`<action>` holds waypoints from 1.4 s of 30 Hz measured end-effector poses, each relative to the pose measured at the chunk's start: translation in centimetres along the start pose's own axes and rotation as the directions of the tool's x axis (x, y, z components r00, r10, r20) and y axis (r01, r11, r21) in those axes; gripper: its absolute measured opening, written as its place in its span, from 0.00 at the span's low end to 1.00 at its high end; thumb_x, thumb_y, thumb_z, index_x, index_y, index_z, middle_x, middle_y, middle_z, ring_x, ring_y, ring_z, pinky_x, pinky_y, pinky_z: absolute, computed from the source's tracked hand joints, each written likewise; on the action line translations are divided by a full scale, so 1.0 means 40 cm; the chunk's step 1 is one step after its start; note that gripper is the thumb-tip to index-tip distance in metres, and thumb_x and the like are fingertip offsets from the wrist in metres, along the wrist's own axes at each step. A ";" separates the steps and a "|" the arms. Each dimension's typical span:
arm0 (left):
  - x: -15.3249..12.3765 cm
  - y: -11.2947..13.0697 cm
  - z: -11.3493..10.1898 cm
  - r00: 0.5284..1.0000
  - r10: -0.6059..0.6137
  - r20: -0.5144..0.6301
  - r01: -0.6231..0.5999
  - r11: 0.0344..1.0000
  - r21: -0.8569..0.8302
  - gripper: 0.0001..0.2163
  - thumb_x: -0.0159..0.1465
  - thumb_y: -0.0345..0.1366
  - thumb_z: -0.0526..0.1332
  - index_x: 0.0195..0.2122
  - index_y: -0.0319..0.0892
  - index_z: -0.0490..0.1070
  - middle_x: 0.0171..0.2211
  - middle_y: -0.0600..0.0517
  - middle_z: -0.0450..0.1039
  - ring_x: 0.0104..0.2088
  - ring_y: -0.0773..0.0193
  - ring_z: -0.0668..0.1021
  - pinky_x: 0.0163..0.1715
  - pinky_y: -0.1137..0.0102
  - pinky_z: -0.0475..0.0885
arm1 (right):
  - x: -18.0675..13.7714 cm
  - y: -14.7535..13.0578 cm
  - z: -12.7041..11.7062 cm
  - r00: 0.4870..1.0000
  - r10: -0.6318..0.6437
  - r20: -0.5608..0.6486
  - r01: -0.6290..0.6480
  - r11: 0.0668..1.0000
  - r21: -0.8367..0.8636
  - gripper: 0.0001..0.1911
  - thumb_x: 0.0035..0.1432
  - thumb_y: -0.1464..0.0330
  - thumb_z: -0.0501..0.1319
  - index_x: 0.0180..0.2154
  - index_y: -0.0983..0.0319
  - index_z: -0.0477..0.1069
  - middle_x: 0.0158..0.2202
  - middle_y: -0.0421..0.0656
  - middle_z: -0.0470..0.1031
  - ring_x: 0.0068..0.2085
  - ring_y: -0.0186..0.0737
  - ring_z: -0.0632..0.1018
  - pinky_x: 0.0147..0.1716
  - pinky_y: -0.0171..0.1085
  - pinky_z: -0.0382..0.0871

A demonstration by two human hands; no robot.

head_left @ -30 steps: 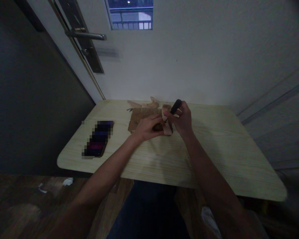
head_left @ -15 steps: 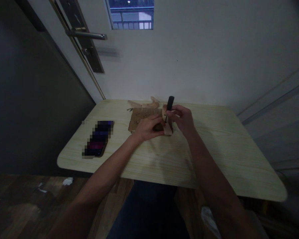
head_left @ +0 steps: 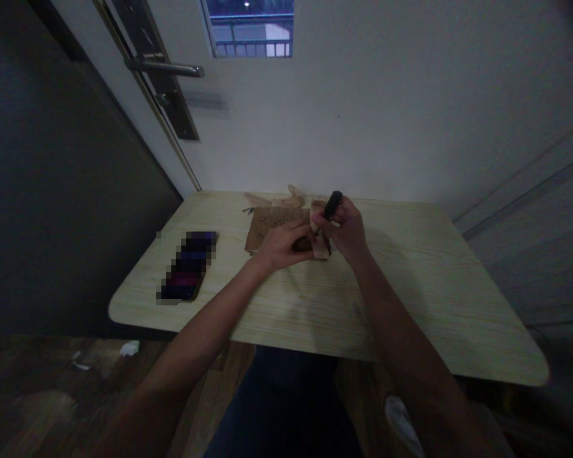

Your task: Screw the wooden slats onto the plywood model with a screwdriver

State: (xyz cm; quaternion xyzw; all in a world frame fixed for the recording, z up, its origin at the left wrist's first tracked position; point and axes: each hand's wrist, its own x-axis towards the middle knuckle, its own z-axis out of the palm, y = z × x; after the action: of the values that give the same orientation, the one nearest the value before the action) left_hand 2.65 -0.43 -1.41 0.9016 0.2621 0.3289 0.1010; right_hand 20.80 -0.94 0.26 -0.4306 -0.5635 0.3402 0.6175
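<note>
My right hand [head_left: 347, 234] is closed around the black handle of a screwdriver [head_left: 334, 202]. The screwdriver leans to the right, and its tip meets a small light wooden piece [head_left: 320, 248], though the exact contact is hidden by my fingers. My left hand [head_left: 286, 245] is closed on the left side of that wooden piece, thumb and fingers gripping it. Beneath the left hand lies a brown cardboard sheet [head_left: 256, 236] with rows of small holes or dark bits in it.
Behind the cardboard lie several curved light wooden pieces [head_left: 286, 201], with small dark bits [head_left: 248, 210] beside them. A phone [head_left: 188, 267] with a blurred screen rests at the left of the pale wooden table [head_left: 439, 299]. A white door with a metal handle [head_left: 166, 67] stands behind.
The screwdriver's handle has tilted from nearly upright toward the right, and my right hand has shifted its grip around it. My left hand has stayed in place.
</note>
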 end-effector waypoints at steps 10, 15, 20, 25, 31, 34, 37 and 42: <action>0.002 0.006 -0.001 1.000 -0.031 0.000 0.031 1.000 0.007 0.15 0.64 0.50 0.66 0.41 0.43 0.74 0.41 0.48 0.77 0.41 0.58 0.80 0.38 0.68 0.74 | 0.003 -0.024 -0.021 0.995 -0.007 0.098 0.006 1.000 0.011 0.19 0.44 0.53 0.73 0.33 0.59 0.78 0.32 0.41 0.80 0.29 0.34 0.75 0.26 0.36 0.71; 0.000 0.004 -0.002 1.000 0.007 -0.006 -0.008 1.000 -0.017 0.15 0.65 0.49 0.65 0.41 0.42 0.73 0.42 0.47 0.77 0.42 0.58 0.80 0.40 0.67 0.75 | 0.003 -0.013 -0.012 0.999 0.003 0.034 -0.002 0.999 -0.034 0.23 0.38 0.54 0.76 0.29 0.58 0.71 0.27 0.36 0.75 0.25 0.31 0.71 0.23 0.32 0.66; 0.002 0.007 -0.003 1.000 0.001 -0.007 -0.001 1.000 -0.014 0.14 0.64 0.48 0.66 0.41 0.42 0.74 0.43 0.47 0.77 0.42 0.57 0.80 0.40 0.65 0.76 | -0.004 -0.009 0.003 1.000 -0.008 0.006 0.008 1.000 -0.028 0.27 0.38 0.53 0.76 0.33 0.57 0.66 0.29 0.35 0.73 0.28 0.31 0.72 0.25 0.32 0.67; 0.004 0.010 -0.006 1.000 -0.019 0.004 0.019 1.000 -0.005 0.14 0.64 0.48 0.66 0.42 0.43 0.74 0.42 0.47 0.77 0.42 0.58 0.80 0.40 0.65 0.76 | -0.007 -0.010 0.006 0.998 -0.046 -0.049 0.040 0.992 -0.117 0.23 0.42 0.53 0.73 0.31 0.56 0.65 0.26 0.35 0.71 0.27 0.31 0.71 0.24 0.33 0.66; 0.003 0.009 -0.006 0.998 -0.059 0.035 0.059 0.998 -0.004 0.15 0.63 0.49 0.66 0.41 0.43 0.74 0.42 0.48 0.77 0.40 0.57 0.80 0.38 0.66 0.75 | -0.002 -0.027 -0.008 0.999 0.029 0.034 -0.027 0.998 -0.055 0.15 0.48 0.57 0.70 0.35 0.58 0.75 0.24 0.36 0.73 0.24 0.32 0.71 0.23 0.34 0.65; 0.003 0.008 -0.005 0.998 -0.059 0.032 0.059 0.998 -0.013 0.14 0.63 0.48 0.66 0.40 0.43 0.74 0.41 0.48 0.77 0.40 0.58 0.79 0.38 0.66 0.74 | 0.002 -0.025 -0.017 0.994 0.021 0.104 -0.022 1.000 0.007 0.13 0.49 0.58 0.68 0.34 0.59 0.78 0.30 0.39 0.78 0.29 0.34 0.75 0.29 0.37 0.71; 0.003 0.009 -0.005 0.999 -0.048 0.026 0.049 0.999 -0.008 0.14 0.64 0.48 0.66 0.41 0.43 0.74 0.41 0.48 0.77 0.40 0.58 0.79 0.39 0.66 0.74 | 0.004 -0.016 -0.021 0.996 -0.011 0.089 0.013 1.000 -0.029 0.11 0.48 0.60 0.68 0.32 0.59 0.78 0.32 0.41 0.79 0.31 0.36 0.77 0.33 0.40 0.74; 0.004 0.010 -0.008 0.999 -0.037 0.034 0.036 0.999 0.006 0.15 0.64 0.49 0.66 0.42 0.43 0.74 0.41 0.48 0.76 0.41 0.58 0.80 0.39 0.67 0.74 | 0.000 -0.010 -0.017 0.997 -0.055 0.060 0.061 0.993 -0.102 0.10 0.51 0.59 0.65 0.32 0.59 0.74 0.32 0.42 0.79 0.33 0.38 0.78 0.30 0.37 0.72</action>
State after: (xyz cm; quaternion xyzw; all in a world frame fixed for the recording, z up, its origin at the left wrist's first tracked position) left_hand 2.69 -0.68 -0.94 0.9024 0.2777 0.3109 0.1089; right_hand 21.45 -1.20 0.61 -0.4355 -0.6101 0.3044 0.5877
